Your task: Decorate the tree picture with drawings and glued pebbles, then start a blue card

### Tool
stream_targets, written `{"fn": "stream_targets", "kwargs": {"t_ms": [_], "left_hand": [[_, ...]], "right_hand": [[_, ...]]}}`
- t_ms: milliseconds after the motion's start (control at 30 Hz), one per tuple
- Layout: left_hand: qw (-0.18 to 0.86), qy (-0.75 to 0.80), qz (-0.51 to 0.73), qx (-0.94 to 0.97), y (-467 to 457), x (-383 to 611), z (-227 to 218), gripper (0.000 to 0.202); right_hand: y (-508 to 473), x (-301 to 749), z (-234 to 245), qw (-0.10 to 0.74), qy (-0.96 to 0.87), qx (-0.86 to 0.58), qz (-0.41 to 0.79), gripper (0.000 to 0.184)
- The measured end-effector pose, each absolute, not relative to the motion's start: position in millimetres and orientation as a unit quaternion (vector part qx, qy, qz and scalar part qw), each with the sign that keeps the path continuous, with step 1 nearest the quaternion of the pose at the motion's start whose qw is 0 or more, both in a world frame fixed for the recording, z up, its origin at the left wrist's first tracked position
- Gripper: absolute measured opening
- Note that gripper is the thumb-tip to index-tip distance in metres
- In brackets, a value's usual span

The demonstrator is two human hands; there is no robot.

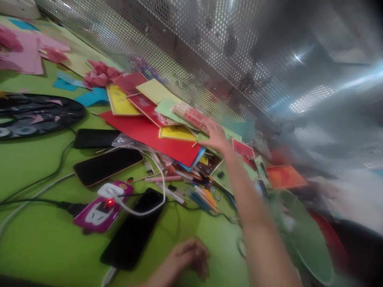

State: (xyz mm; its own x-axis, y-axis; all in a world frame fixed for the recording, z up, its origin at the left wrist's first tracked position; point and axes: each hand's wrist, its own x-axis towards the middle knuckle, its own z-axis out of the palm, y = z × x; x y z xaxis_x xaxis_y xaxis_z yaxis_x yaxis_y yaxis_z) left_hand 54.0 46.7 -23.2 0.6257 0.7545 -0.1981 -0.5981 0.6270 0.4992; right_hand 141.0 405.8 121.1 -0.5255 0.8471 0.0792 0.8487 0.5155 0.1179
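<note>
Red-streaked packet (190,114) at right hand (214,135)

Starburst (297,57): white glare at two o'clock — smeared bright band beside it
Green tabletop (38,163): muted light, soft shadow near six
Power strip (101,215): red glow at eight
Right hand (214,135): softly blurred
Background: heavily streaked toward three
</note>
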Motion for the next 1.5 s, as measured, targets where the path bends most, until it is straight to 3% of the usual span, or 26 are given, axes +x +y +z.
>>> {"fn": "stream_targets", "kwargs": {"t_ms": [133, 333, 467, 667, 833, 1000, 1100, 1267, 1500], "left_hand": [[0.877, 0.202, 0.388, 0.198, 45, 55, -22, 0.038], [0.873, 0.214, 0.397, 0.184, 45, 53, -15, 0.035], [0.871, 0.228, 0.391, 0.189, 47, 51, -13, 0.036], [0.87, 0.231, 0.39, 0.191, 46, 49, -10, 0.038], [0.872, 0.232, 0.386, 0.193, 46, 49, -12, 0.041], [0.876, 0.237, 0.377, 0.184, 46, 50, -14, 0.046], [0.878, 0.229, 0.379, 0.183, 46, 50, -14, 0.044], [0.875, 0.232, 0.38, 0.189, 47, 50, -13, 0.045], [0.879, 0.232, 0.375, 0.18, 46, 50, -11, 0.045]], "right_hand": [[377, 165, 126, -0.048, -0.879, -0.464, -0.099, 0.111], [380, 189, 149, 0.037, -0.877, -0.47, -0.091, 0.084], [387, 195, 159, 0.107, -0.87, -0.477, -0.07, 0.075], [388, 208, 156, 0.146, -0.849, -0.507, -0.01, 0.058], [377, 205, 152, 0.153, -0.822, -0.538, -0.111, 0.054], [356, 190, 142, 0.079, -0.834, -0.509, -0.197, 0.033], [352, 194, 141, 0.038, -0.841, -0.506, -0.19, 0.036], [351, 210, 149, 0.057, -0.795, -0.568, -0.204, 0.041], [336, 212, 135, 0.058, -0.78, -0.6, -0.167, 0.065]]}}
